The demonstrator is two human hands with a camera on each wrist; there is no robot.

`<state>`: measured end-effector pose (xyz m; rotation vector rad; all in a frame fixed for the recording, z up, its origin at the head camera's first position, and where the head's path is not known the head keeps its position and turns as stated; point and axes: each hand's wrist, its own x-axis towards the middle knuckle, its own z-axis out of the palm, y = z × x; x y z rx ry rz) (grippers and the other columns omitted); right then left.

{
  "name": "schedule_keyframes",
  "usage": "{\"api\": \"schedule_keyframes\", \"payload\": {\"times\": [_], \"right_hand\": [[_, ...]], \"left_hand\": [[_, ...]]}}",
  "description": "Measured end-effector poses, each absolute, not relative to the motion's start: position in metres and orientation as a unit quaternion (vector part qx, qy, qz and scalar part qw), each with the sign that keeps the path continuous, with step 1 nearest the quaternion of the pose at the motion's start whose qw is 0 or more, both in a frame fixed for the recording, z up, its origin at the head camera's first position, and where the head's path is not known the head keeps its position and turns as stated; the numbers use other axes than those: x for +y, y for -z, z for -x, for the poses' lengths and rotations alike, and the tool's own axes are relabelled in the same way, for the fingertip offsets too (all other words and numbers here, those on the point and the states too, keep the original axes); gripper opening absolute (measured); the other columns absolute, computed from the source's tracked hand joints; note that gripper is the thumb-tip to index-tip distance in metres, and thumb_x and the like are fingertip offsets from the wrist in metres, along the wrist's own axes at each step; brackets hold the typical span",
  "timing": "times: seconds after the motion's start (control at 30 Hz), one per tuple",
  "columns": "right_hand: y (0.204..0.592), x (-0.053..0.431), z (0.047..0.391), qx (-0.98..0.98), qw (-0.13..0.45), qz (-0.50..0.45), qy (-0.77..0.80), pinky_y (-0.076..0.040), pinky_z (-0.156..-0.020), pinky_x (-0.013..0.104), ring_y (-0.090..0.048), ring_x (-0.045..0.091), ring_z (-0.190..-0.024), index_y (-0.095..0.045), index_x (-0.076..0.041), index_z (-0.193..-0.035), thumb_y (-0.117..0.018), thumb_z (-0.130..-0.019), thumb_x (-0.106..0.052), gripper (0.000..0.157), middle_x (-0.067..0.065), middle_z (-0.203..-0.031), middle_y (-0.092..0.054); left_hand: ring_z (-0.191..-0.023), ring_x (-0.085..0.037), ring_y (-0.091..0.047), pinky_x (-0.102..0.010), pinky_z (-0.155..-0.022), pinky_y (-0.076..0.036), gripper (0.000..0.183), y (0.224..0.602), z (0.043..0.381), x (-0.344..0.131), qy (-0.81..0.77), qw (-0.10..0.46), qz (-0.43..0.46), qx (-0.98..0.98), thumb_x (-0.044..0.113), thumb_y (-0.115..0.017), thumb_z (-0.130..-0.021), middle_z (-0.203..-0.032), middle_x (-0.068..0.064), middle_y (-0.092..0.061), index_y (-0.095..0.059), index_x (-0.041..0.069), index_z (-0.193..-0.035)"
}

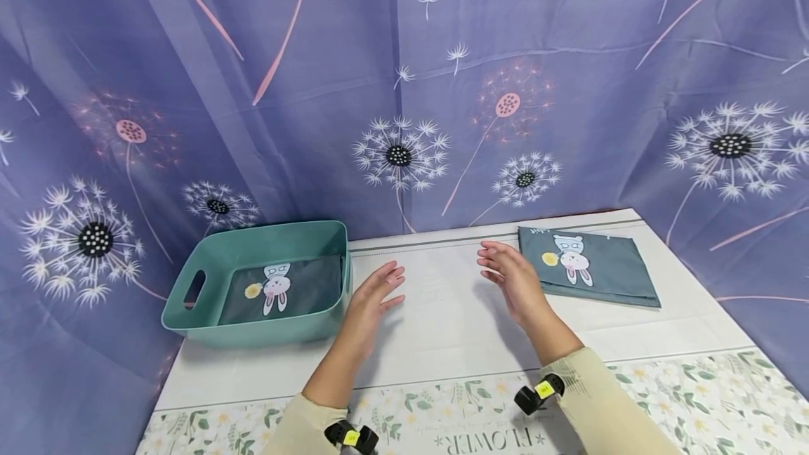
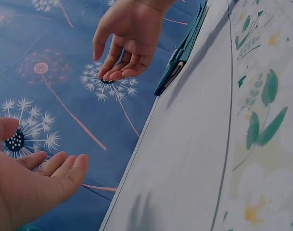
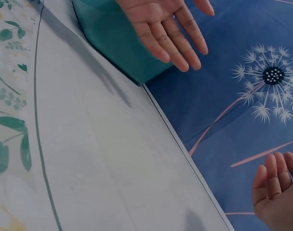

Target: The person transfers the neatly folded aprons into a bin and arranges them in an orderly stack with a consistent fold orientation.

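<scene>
Both hands hover above the table with palms turned toward each other, and neither holds anything. My left hand (image 1: 371,309) is just right of a green plastic basket (image 1: 265,334), its fingers loosely extended. Inside the basket lies a folded dark grey-green cloth (image 1: 319,286) with a rabbit print. My right hand (image 1: 515,283) is beside a second folded cloth (image 1: 613,265) of the same colour and print, which lies flat at the right. In the left wrist view the right hand (image 2: 129,41) shows relaxed, slightly bent fingers; the right wrist view shows the left hand's fingers (image 3: 177,41) spread.
A white table cover (image 1: 436,314) with a floral front band (image 1: 423,406) lies beneath. Behind and at both sides hangs a purple dandelion-print curtain (image 1: 442,90), meeting the table's back edge. The basket has an oval handle hole in its left wall.
</scene>
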<state>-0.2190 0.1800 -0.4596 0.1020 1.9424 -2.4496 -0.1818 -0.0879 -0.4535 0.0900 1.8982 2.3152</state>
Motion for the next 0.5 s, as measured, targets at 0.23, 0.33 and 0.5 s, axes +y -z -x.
{"api": "schedule_keyframes", "payload": {"times": [0.23, 0.33, 0.5], "right_hand": [[0.462, 0.187, 0.218, 0.623, 0.006, -0.041, 0.781, -0.054, -0.095, 0.028, -0.065, 0.008, -0.1, -0.059, -0.008, -0.127, -0.045, -0.106, -0.014, 0.025, -0.012, -0.103, -0.069], [0.463, 0.19, 0.217, 0.623, 0.004, -0.042, 0.781, -0.055, -0.094, 0.028, -0.066, 0.008, -0.101, -0.057, -0.005, -0.13, -0.044, -0.106, -0.014, 0.028, -0.012, -0.103, -0.07], [0.465, 0.194, 0.216, 0.619, 0.003, -0.041, 0.785, -0.055, -0.093, 0.027, -0.066, 0.008, -0.101, -0.061, -0.01, -0.124, -0.045, -0.107, -0.014, 0.024, -0.012, -0.103, -0.07]], "left_hand": [[-0.142, -0.031, -0.048, -0.05, -0.114, -0.044, 0.048, 0.46, 0.184, -0.086, -0.773, 0.081, -0.026, 0.628, 0.022, -0.052, -0.104, -0.152, -0.016, -0.05, -0.046, 0.006, -0.149], [-0.143, -0.031, -0.047, -0.05, -0.115, -0.043, 0.048, 0.462, 0.185, -0.085, -0.776, 0.085, -0.025, 0.624, 0.022, -0.051, -0.104, -0.152, -0.016, -0.05, -0.046, 0.006, -0.149], [-0.145, -0.037, -0.043, -0.051, -0.115, -0.043, 0.048, 0.466, 0.185, -0.082, -0.775, 0.093, -0.034, 0.624, 0.02, -0.046, -0.106, -0.154, -0.021, -0.047, -0.043, 0.002, -0.15]]}}
